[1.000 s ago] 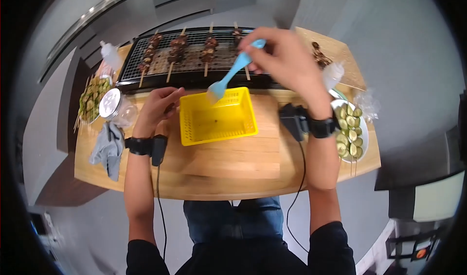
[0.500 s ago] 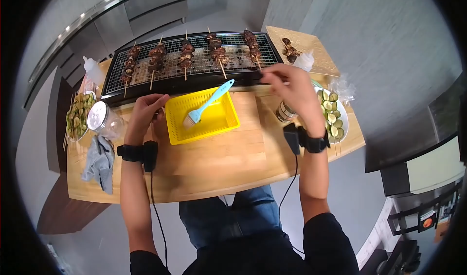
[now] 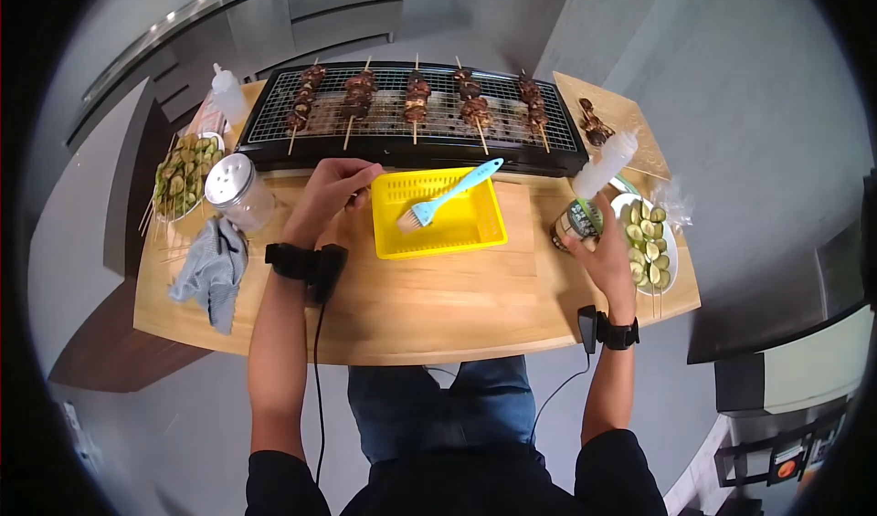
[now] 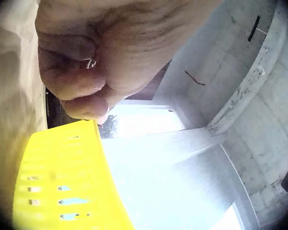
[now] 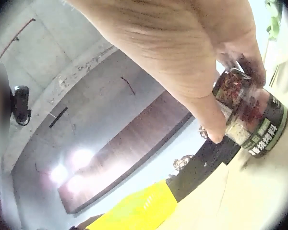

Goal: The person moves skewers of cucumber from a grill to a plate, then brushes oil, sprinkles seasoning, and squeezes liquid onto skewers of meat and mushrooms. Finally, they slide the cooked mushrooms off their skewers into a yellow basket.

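Observation:
My left hand is at the left back corner of a yellow plastic basket, pinching its rim with curled fingers. Across the basket lies a light-blue basting brush, bristles inside and handle over the back rim. On the right, my right hand grips a labelled seasoning jar with thumb and fingers around its sides. In the right wrist view the jar shows a dark label with red and white print, close over the wooden surface.
Behind the basket is a black grill with several meat skewers. Plates of vegetable skewers flank both sides. A shaker jar, grey cloth and squeeze bottle are left; another squeeze bottle stands right.
The right hand has let go of the brush, which now lies in the basket, and has moved right and down to grip the seasoning jar. The left hand stays at the basket's corner.

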{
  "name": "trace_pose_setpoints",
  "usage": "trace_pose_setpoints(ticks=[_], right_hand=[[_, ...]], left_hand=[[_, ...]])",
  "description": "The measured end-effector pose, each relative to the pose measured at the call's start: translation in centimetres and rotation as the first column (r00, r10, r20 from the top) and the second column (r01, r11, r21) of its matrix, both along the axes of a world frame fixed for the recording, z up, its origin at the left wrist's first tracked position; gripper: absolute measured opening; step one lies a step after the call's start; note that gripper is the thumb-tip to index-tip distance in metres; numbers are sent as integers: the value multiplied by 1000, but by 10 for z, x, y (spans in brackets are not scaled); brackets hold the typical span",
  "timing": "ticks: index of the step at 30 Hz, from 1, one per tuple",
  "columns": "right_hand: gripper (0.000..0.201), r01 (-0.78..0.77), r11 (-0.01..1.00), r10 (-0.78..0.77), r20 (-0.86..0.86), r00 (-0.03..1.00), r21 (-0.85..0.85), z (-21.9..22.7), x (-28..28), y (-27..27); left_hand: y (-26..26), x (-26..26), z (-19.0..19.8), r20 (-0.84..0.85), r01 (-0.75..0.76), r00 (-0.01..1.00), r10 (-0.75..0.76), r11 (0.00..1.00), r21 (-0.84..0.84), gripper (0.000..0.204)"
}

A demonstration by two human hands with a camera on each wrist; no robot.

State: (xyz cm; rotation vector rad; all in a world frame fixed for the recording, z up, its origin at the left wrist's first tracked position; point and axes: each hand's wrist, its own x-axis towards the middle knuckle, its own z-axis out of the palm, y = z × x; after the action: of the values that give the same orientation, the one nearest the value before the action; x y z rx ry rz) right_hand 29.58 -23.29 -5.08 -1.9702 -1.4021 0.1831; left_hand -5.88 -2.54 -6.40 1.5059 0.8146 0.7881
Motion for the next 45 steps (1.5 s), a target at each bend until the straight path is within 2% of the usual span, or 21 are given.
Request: trace_pose_setpoints(ticks=[4, 8, 10, 12, 16, 19, 22, 23, 25, 26, 28, 29, 30, 33, 36, 37, 38, 41, 42, 44, 45], right_hand=[[97, -184, 983, 183, -46, 982, -8, -17, 7, 8], [81, -101, 993, 96, -87, 992, -59, -7, 2, 15], [73, -54, 996, 52, -32, 998, -71, 12, -10, 14], [73, -178, 979, 189, -118, 975, 99, 5, 0, 21], [74, -179, 954, 244, -279, 929, 238, 22, -2, 30], [85, -230, 880, 409, -416, 812, 415, 47, -22, 44], [87, -292, 813, 515, -388, 765, 504, 78, -36, 69], [87, -293, 815, 511, -382, 770, 501, 84, -28, 81], [84, -93, 832, 308, -316, 898, 547, 97, -11, 107], [84, -94, 834, 304, -310, 901, 544, 104, -10, 116], [82, 59, 713, 156, -240, 958, 699, 124, -18, 132], [81, 52, 662, 71, -132, 989, 747, 126, -12, 145], [81, 49, 661, 70, -126, 990, 749, 124, -3, 158], [60, -90, 918, 10, 203, 979, 387, 123, 9, 179], [54, -19, 903, -73, 198, 978, 429, 113, 17, 192], [55, -21, 837, -60, 129, 990, 547, 110, 18, 196], [55, -23, 837, -59, 131, 990, 546, 108, 21, 201], [56, -60, 937, -60, 328, 943, 344, 101, 36, 215], [56, -57, 937, -63, 329, 942, 344, 101, 37, 216], [58, 27, 869, -151, 212, 966, 494, 103, 37, 219], [60, 40, 890, -165, 239, 957, 454, 106, 35, 215]], left_hand=[[2, 2, -4, 58, -2, 998, 4, 1000, -32, 26], [2, 4, -5, 55, -4, 998, 4, 1000, -1, 26], [0, 4, -4, 66, -22, 998, 20, 1000, 21, 28], [3, -3, -2, 30, 5, 1000, -7, 999, 50, 31], [-3, 2, 1, 104, -61, 993, 58, 998, 21, 32], [-3, 1, 5, 176, -53, 983, 55, 999, -14, 32], [-3, 0, 7, 208, -71, 975, 75, 997, -29, 33], [-4, 1, 8, 226, -121, 965, 131, 991, -57, 33], [-1, 2, 4, 295, -190, 929, 222, 973, -134, 35], [1, 2, 2, 301, -186, 928, 219, 973, -137, 35], [6, -1, 0, 385, -197, 883, 270, 956, -218, 37], [8, -1, -3, 421, -212, 859, 291, 951, -224, 39], [11, -2, -5, 427, -209, 857, 288, 952, -223, 39], [17, -5, -8, 503, -165, 812, 296, 943, -288, 42], [18, -4, -7, 520, -160, 791, 322, 929, -333, 43], [16, -3, -5, 517, -179, 785, 341, 924, -338, 43], [14, -2, -4, 512, -198, 780, 361, 918, -345, 42], [16, -1, -8, 535, -203, 761, 366, 918, -340, 42], [17, -2, -9, 536, -200, 762, 364, 919, -340, 42], [19, -4, -10, 541, -206, 755, 370, 918, -340, 41], [19, -4, -9, 544, -210, 751, 374, 917, -341, 41]])
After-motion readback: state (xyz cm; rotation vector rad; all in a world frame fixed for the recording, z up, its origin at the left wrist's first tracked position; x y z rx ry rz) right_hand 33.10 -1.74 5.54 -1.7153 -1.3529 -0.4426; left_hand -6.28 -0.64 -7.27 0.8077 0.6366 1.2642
